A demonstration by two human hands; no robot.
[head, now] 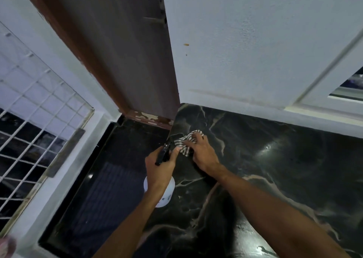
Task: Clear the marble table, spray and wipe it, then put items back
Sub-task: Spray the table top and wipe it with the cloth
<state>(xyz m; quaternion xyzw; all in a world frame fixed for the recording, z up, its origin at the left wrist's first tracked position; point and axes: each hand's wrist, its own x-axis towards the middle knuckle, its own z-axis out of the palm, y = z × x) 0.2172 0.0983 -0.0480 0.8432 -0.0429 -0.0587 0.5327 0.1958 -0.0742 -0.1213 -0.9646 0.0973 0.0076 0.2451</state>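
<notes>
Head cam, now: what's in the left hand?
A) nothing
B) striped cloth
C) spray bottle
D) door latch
C: the left hand grips the black trigger head of the white spray bottle, while the right hand presses the striped cloth on the marble table.

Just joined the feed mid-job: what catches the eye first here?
The right hand pressing a grey-and-white striped cloth onto the far left corner of the glossy black marble table draws the eye first. Beside it, the left hand grips a white plastic spray bottle by its black trigger head, near the table's left edge. A brown wooden door rises behind that corner.
</notes>
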